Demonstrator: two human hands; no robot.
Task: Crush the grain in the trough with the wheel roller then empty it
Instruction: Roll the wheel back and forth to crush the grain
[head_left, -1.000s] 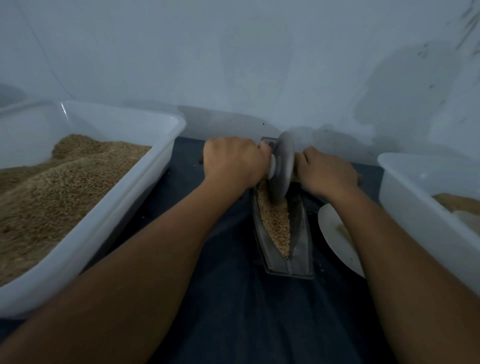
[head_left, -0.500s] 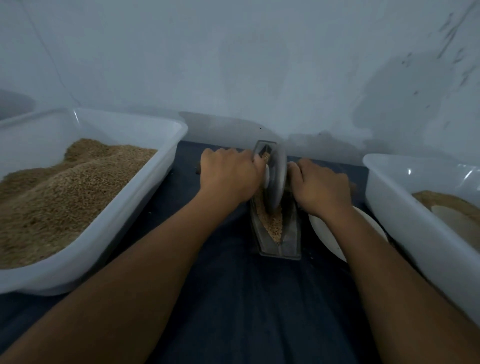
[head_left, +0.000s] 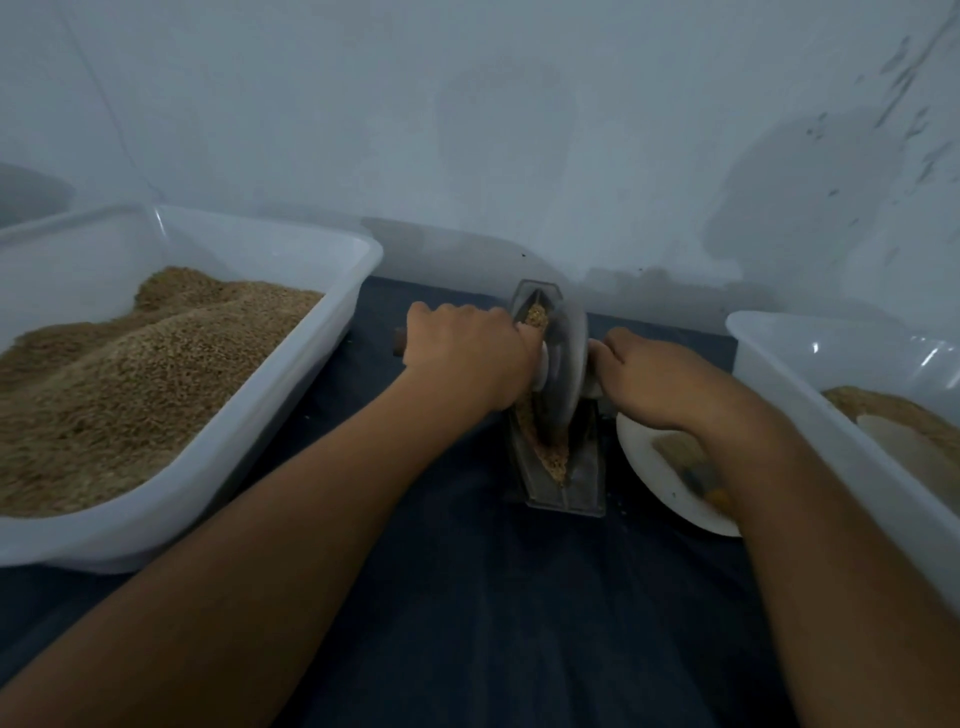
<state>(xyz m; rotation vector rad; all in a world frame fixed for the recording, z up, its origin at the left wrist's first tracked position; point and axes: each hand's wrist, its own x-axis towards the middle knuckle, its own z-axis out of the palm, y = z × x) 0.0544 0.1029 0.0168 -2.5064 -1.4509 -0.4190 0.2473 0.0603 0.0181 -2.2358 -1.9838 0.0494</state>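
Where the dark blue cloth-covered work surface (head_left: 467, 623) meets the pale wall, a narrow boat-shaped grey metal trough (head_left: 563, 488) is positioned lengthwise, between the two forearms. Tan, coarse grain (head_left: 555, 460) is held in its V-shaped channel, visible at the near end and again at the far tip. A grey metal disc-shaped wheel roller (head_left: 566, 364) is seated upright on its edge in the channel, near the middle of the trough. The axle handle on each side is gripped: the fingers of the left hand (head_left: 467, 358) are curled closed around the left handle, whose brown end protrudes past the knuckles, and the fingers of the right hand (head_left: 649, 379) are curled closed around the right handle. A large white rectangular plastic tub (head_left: 249, 441) heaped with brown grain is located to the left. A second white plastic tub (head_left: 810, 415) is located to the right. A white round plate (head_left: 654, 473) is placed just beside the trough, under the right wrist.
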